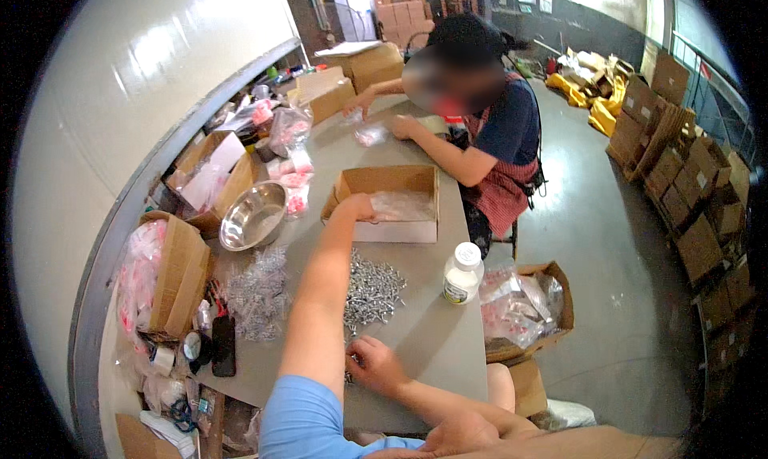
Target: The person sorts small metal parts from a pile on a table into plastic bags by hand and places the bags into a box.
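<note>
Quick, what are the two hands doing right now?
Left hand: reaching into the cardboard box; holding anything cannot be told.
Right hand: curled on the table beside the screw pile; whether it holds a screw cannot be told.

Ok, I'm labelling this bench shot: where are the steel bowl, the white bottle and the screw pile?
steel bowl (253, 215), head view, on its inner base.
white bottle (462, 277), head view, on its body below the cap.
screw pile (372, 289), head view, on the heap's middle.
</note>
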Demonstrator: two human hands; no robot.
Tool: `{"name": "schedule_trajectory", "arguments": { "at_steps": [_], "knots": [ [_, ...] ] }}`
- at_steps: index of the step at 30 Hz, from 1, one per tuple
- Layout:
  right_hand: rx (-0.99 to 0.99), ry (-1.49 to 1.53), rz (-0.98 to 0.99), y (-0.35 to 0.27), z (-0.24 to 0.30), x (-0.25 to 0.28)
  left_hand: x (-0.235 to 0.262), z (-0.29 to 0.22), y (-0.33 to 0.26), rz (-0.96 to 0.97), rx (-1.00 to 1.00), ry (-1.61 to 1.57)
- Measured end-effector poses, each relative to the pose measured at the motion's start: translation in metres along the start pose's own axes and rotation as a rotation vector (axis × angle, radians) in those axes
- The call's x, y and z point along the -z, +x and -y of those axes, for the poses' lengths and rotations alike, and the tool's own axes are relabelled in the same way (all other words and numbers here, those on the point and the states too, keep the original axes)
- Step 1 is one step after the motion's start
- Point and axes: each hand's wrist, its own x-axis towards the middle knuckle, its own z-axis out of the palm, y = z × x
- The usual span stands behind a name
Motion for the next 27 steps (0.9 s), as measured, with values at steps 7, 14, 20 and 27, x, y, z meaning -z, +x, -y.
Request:
{"name": "schedule_trajectory", "arguments": {
  "at_steps": [7,14,20,27],
  "knots": [
    [0.057,-0.030,-0.060,0.001,-0.002,0.001,0.043,-0.028,-0.038,-0.516,0.297,-0.317],
    [0.161,-0.178,-0.060,0.001,-0.001,0.001,0.069,-0.032,-0.096,-0.731,0.291,-0.705],
    [0.386,-0.496,0.168,-0.005,-0.009,-0.001,0.084,-0.067,-0.228,-0.672,0.128,-1.242],
    [0.266,-0.257,0.483,-0.007,-0.009,0.002,0.042,-0.098,-0.444,-0.686,0.401,-1.207]
  ]
}}
